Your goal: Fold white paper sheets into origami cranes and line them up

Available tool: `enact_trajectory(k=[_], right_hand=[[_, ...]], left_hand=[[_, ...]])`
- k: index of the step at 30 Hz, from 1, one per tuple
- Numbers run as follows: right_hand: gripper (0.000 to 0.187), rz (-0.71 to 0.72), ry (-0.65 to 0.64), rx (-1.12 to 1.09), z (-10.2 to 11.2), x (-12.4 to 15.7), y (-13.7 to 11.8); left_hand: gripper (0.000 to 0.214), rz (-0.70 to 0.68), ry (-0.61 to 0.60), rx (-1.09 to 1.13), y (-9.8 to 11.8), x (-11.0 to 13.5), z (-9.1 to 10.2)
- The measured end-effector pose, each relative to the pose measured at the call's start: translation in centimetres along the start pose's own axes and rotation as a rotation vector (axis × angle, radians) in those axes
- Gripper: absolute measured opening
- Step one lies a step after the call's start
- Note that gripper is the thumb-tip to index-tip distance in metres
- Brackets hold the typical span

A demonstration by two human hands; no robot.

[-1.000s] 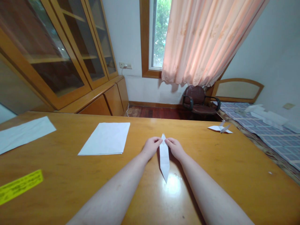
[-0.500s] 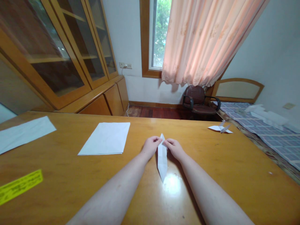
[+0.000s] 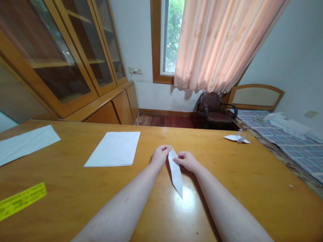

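A narrow white piece of folded paper (image 3: pixel 176 176), pointed at its near end, slants between my hands just over the wooden table. My left hand (image 3: pixel 159 156) is closed, pinching the far tip of the paper between thumb and fingers. Lower along the right edge, my right hand (image 3: pixel 186 160) grips the paper with its thumb on top; its fingers behind the paper are partly hidden. A folded paper figure with raised wings (image 3: pixel 238 137) rests near the table's far right edge.
A stack of white paper sheets (image 3: pixel 113 149) lies on the table (image 3: pixel 75 205) left of my hands. Farther left are another white paper (image 3: pixel 27 143) and a yellow label with dark writing (image 3: pixel 22 201). Beyond the table stand an office chair (image 3: pixel 214 107) and a bed (image 3: pixel 282 129).
The folded paper has tilted, its far tip shifting left and its near point right. My left hand moved slightly left to the tip, while my right hand slid a little down the paper.
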State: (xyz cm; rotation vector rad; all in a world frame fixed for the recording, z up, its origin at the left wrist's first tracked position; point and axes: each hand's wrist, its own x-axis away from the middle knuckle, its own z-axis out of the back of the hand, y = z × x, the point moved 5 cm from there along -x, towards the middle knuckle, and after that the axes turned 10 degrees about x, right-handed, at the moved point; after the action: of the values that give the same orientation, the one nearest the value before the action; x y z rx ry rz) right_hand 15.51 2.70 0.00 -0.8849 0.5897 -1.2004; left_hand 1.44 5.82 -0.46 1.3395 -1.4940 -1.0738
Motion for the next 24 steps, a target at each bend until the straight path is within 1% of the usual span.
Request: enact_trajectory(k=[2,4,5,7,9,12,14,16,20,24], right_hand=[[0.028,0.007,-0.051,0.011,-0.3,0.1,0.0],[0.029,0.019,-0.085,0.012,-0.6,0.0,0.0],[0.030,0.020,-0.073,0.001,-0.6,-0.1,0.0],[0.031,0.005,0.023,-0.052,-0.2,-0.3,0.1],[0.032,-0.024,0.154,-0.129,0.4,-0.5,0.1],[0.034,-0.066,0.302,-0.192,1.4,-0.5,0.3],[0.036,-0.088,0.361,-0.192,2.0,-0.4,0.3],[0.036,-0.091,0.382,-0.181,2.2,-0.3,0.2],[0.036,-0.081,0.358,-0.200,1.9,-0.4,0.4],[0.032,-0.066,0.301,-0.346,1.1,-0.9,0.9]], left_hand=[[0.023,0.021,0.055,0.091,-0.3,-0.3,0.5],[0.023,0.046,0.137,0.223,-0.4,-0.5,1.2],[0.023,0.057,0.177,0.290,-0.4,-0.6,1.5],[0.024,0.087,0.215,0.378,-0.3,-0.7,1.8],[0.028,0.119,0.182,0.390,-0.1,-0.6,1.5],[0.044,0.181,0.010,0.311,0.0,0.0,0.0],[0.053,0.191,-0.113,0.235,0.1,0.6,-1.0],[0.054,0.172,-0.171,0.168,0.0,0.9,-1.4],[0.039,0.117,-0.153,0.103,-0.2,0.7,-1.2],[0.020,0.009,-0.093,0.030,0.0,0.1,-0.6]])
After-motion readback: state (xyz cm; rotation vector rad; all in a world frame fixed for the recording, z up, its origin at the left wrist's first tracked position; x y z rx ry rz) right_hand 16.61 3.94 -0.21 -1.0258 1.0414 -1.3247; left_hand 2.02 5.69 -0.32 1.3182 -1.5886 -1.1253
